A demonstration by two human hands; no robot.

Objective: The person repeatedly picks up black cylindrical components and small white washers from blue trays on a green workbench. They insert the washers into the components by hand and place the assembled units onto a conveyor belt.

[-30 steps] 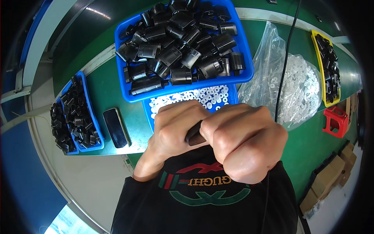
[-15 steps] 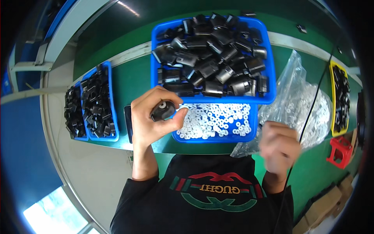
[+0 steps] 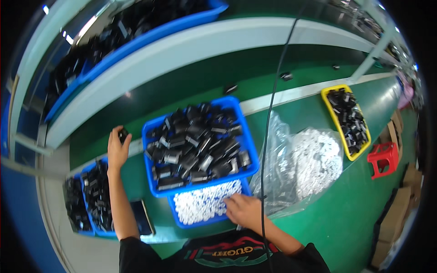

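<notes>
Left hand [image 3: 118,152]: fingers curled closed round black part [image 3: 123,134], left of big bin [image 3: 205,185]. Right hand [image 3: 246,213]: fingers half bent, tips at white rings [image 3: 198,204] in tray [image 3: 246,186]; cannot tell if any pinched. Green bench [image 3: 300,113]: small bins [image 3: 105,234] and phone [image 3: 142,217] bodyward of left hand; bag [image 3: 277,173], yellow bin [image 3: 335,123] right of right hand. Room: red stool [image 3: 384,148] farther right.

Mild blur throughout (dark, distorted rim)
</notes>
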